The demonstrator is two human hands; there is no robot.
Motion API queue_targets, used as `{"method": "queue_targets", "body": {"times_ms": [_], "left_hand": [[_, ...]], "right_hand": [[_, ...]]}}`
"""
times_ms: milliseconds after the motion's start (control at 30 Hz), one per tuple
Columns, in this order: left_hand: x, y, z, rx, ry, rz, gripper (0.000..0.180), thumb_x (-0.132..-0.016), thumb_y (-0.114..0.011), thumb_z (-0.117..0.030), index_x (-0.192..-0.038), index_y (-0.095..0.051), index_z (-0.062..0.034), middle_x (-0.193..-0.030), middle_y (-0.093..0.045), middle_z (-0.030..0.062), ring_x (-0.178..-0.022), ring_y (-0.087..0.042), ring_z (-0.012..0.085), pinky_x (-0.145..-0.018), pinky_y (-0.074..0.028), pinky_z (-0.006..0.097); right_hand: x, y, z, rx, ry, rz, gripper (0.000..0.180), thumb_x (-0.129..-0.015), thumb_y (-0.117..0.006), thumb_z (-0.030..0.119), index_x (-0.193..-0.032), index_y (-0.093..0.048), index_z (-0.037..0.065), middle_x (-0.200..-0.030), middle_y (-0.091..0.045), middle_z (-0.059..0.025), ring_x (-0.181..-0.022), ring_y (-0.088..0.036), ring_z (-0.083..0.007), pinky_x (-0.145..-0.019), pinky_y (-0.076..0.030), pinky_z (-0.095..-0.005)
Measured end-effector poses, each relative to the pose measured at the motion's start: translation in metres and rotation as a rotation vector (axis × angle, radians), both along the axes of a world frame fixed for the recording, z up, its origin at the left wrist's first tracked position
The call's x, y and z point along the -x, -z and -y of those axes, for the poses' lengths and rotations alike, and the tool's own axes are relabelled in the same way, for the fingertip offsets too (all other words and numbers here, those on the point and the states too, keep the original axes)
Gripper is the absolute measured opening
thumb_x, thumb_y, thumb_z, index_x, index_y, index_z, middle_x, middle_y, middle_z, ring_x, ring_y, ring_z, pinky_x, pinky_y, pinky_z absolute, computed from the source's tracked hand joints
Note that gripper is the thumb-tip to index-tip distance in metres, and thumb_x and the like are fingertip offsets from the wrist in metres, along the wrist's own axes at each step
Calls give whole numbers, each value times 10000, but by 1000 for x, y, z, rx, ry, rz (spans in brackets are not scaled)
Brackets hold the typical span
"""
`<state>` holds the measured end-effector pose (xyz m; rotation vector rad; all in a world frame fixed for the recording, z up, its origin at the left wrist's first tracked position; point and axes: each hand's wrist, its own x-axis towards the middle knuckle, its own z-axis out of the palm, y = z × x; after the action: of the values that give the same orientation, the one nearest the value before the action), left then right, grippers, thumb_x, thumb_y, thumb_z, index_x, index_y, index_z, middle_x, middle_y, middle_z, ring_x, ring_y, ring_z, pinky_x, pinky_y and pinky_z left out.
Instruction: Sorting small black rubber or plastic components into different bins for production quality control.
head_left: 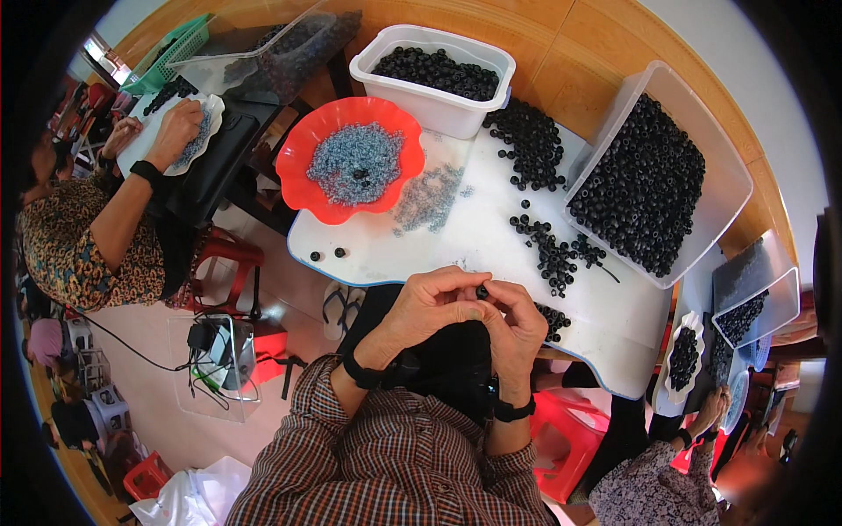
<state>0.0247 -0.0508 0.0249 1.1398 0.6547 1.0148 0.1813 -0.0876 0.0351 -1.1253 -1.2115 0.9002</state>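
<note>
At the far left, a co-worker's hand (178,125) rests on a white scalloped dish (203,131) of small pale beads, beside a green plastic basket (171,48) and a clear rectangular tub (263,53) of dark beads. Right of these, a red wavy-edged plastic bowl (303,188) full of grey-blue beads stands on the white board surface (491,237), with a loose scatter of the same pale beads (430,197) just beside it on the right. Behind it sits a white rectangular plastic tub (434,105) of black round beads.

At the near edge of the surface, in the middle, the person's left hand (430,302) and right hand (517,324) meet, fingertips touching. Both grips are pinched nearly shut around a small black bead (481,292), which shows only partly between the fingertips of the two hands; which hand carries its weight cannot be told. Each wrist wears a black band, and checked sleeves cover the forearms.

Further right, loose black beads (531,145) lie in a heap at the far side of the surface, and a thinner trail (553,254) runs toward the near side, ending just beside the right hand. A large clear plastic tray (732,188) of black beads tilts at the right edge. At the near right, another person's hand (712,408) works by a small white dish (671,351) of black beads.
</note>
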Motion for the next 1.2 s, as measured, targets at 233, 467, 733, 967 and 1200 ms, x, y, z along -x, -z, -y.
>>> {"method": "queue_targets", "body": {"times_ms": [233, 467, 733, 967, 1200], "left_hand": [[-3, -4, 3, -86, -31, -117, 409, -838, -722, -26, -1239, -650, -58, -875, -579, -13, -754, -529, 48, -630, -429, 175], [-11, -8, 4, 86, -104, -51, 306, -907, -678, -114, -1204, -661, -44, -882, -661, 15, -702, -570, 57, -607, -479, 186], [-9, -19, -30, 366, -225, -14, 242, -939, -643, -186, -1059, -677, 22, -759, -635, 16, -588, -566, 69, -541, -482, 203], [-6, -57, -128, 270, -308, 146, 211, -928, -644, -164, -991, -652, 37, -754, -624, 31, -612, -581, 92, -569, -495, 227], [-12, -85, -209, 237, -602, 246, 200, -944, -606, -100, -1055, -614, 66, -839, -649, 100, -669, -631, 156, -631, -572, 280]], "right_hand": [[1, 3, 3, -38, 49, -1, 242, -799, -746, -19, -1025, -658, -22, -997, -654, -95, -832, -611, -114, -720, -513, -235], [4, -4, -2, -70, 45, 115, 249, -806, -718, -46, -1041, -652, 1, -973, -644, -90, -815, -629, -131, -723, -518, -253], [5, 0, -5, -2, 111, 153, 244, -830, -680, -41, -1069, -651, -4, -969, -652, -95, -789, -637, -140, -726, -517, -257], [2, 26, -4, 18, 155, 257, 176, -853, -666, -30, -1027, -653, -4, -891, -660, -84, -749, -638, -121, -700, -516, -251], [3, 30, -2, 24, 181, 310, 144, -851, -662, -33, -993, -647, -11, -873, -659, -105, -725, -651, -144, -683, -522, -260]]}}
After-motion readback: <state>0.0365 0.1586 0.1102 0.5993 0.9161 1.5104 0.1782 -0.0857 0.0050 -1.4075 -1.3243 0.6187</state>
